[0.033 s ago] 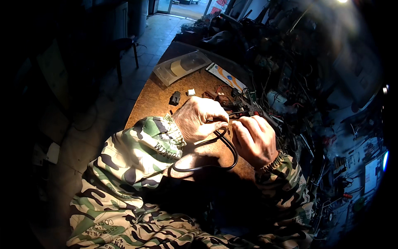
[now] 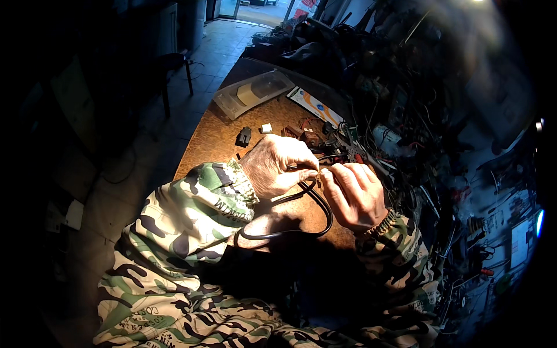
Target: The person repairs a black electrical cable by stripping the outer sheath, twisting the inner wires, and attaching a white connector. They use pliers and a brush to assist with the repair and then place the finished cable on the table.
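Note:
My left hand (image 2: 274, 166) is closed in a pinch, thumb and forefinger on the end of a black cable (image 2: 284, 233). The cable curves down in a loop over the bench between my hands. My right hand (image 2: 355, 196) is closed too, its fingertips meeting those of the left. A tiny brassy piece shows at that meeting point, too small to name; what the right fingers grip is hidden. Beyond my left hand lie a black plastic connector housing (image 2: 243, 137) and a small white connector (image 2: 266, 128).
On the brown bench (image 2: 203, 139) lie a clear plastic package (image 2: 252, 94) and a white-and-orange card (image 2: 316, 108). Small brown blocks (image 2: 310, 138) and tools sit beyond my hands. Tangled wires and parts crowd the right side. A dark stool (image 2: 174, 64) stands on the tiled floor at left.
My right hand has shifted slightly left, its fingertips now against those of my left hand. The left hand and the cable are nearly still.

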Action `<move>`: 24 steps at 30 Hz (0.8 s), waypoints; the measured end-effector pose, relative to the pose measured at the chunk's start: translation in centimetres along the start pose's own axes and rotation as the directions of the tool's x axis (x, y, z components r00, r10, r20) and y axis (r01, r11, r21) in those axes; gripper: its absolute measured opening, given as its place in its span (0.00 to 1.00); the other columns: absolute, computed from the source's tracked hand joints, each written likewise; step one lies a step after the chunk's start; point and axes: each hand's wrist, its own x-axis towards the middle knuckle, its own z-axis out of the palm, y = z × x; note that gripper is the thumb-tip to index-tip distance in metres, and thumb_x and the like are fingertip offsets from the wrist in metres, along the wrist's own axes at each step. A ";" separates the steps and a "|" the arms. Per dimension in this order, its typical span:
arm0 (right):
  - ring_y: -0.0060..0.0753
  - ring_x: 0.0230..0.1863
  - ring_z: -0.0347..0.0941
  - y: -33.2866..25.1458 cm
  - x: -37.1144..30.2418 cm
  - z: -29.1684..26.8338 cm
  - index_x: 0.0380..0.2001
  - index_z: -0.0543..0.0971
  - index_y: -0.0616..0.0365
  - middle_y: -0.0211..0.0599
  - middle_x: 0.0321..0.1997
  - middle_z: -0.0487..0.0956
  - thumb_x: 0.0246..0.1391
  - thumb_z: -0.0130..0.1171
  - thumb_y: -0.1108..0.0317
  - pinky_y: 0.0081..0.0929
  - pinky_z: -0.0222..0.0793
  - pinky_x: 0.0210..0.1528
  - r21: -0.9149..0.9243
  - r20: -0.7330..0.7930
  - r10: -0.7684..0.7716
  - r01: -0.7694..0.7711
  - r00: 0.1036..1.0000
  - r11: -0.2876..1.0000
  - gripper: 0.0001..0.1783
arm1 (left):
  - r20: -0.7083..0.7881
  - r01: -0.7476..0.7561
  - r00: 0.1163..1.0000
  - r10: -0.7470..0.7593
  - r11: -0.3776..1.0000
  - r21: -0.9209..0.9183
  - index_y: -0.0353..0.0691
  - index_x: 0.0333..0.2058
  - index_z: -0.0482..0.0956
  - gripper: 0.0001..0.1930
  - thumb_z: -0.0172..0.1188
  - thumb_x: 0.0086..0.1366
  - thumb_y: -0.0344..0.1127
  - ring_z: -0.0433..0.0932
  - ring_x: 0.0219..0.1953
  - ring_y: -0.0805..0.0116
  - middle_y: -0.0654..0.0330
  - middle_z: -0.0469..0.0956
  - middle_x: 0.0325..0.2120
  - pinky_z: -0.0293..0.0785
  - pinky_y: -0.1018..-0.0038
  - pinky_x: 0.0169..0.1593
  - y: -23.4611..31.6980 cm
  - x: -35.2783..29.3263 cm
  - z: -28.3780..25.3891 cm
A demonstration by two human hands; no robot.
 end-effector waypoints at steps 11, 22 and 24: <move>0.26 0.23 0.68 -0.8 -0.2 2.0 0.33 0.79 0.67 0.31 0.25 0.74 0.53 0.60 0.73 0.23 0.63 0.25 0.697 0.390 0.612 -0.655 0.689 0.293 0.07 | 0.034 0.031 0.999 -0.031 1.000 -0.003 0.38 0.33 0.84 0.05 0.69 0.56 0.27 0.82 0.30 0.61 0.56 0.82 0.27 0.78 0.69 0.35 -0.3 -0.6 0.0; 0.42 0.39 0.77 -0.2 -0.2 -0.8 0.39 0.81 0.68 0.46 0.39 0.79 0.47 0.64 0.76 0.39 0.75 0.41 -0.042 0.006 0.083 -0.082 0.997 0.996 0.13 | 0.044 0.124 0.992 -0.118 0.978 -0.170 0.36 0.33 0.84 0.04 0.68 0.58 0.26 0.82 0.30 0.69 0.58 0.83 0.27 0.76 0.74 0.34 0.2 0.3 0.3; 0.43 0.38 0.78 -0.2 -0.1 0.9 0.39 0.82 0.67 0.46 0.38 0.80 0.45 0.67 0.78 0.40 0.75 0.39 -0.061 -0.080 -0.022 0.017 0.997 0.998 0.14 | 0.036 0.123 0.992 -0.120 0.985 -0.118 0.35 0.33 0.84 0.04 0.68 0.59 0.26 0.81 0.29 0.71 0.59 0.83 0.27 0.76 0.76 0.34 -0.1 -0.3 -0.4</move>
